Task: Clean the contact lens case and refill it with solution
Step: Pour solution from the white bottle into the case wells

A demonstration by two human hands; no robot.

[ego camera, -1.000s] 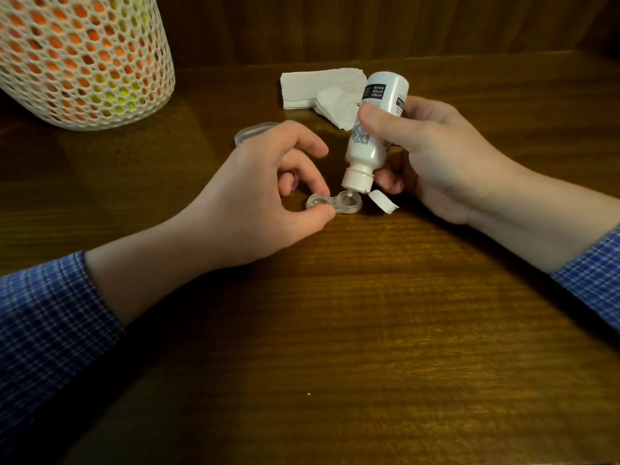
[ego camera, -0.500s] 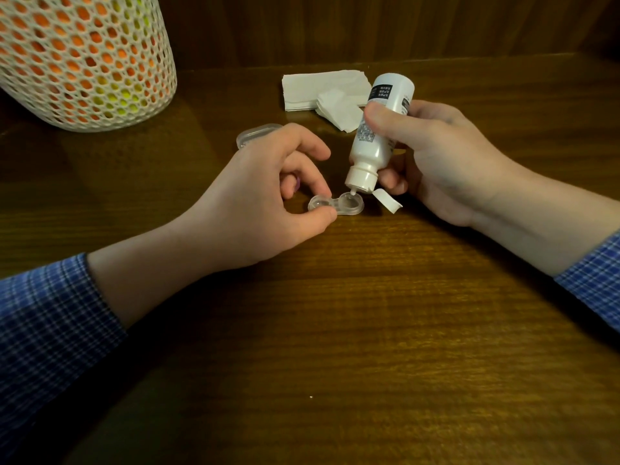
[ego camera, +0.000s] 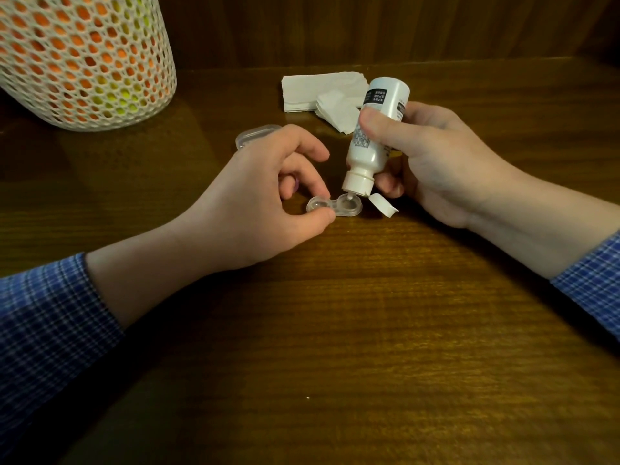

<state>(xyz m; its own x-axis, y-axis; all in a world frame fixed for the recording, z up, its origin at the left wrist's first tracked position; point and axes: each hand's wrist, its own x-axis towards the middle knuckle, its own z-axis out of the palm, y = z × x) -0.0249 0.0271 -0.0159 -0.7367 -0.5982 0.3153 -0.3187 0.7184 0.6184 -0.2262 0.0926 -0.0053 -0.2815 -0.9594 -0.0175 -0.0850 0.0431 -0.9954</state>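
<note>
A clear two-well contact lens case (ego camera: 335,207) lies uncapped on the wooden table. My left hand (ego camera: 265,196) pinches its left well between thumb and fingers, and something purple shows under the curled fingers. My right hand (ego camera: 432,162) grips a white solution bottle (ego camera: 374,135), tipped nozzle-down. The nozzle tip hangs just over the case's right well. The bottle's white flip cap (ego camera: 382,204) dangles open beside that well.
Folded white tissues (ego camera: 322,94) lie behind the bottle. A clear plastic lid (ego camera: 255,134) sits behind my left hand. A large white mesh container (ego camera: 80,58) with orange and yellow showing through stands at the far left. A wooden wall closes the back.
The bottle's nozzle has lifted slightly off the right well and stays over it. My left hand keeps its pinch on the case. The view has shifted a little.
</note>
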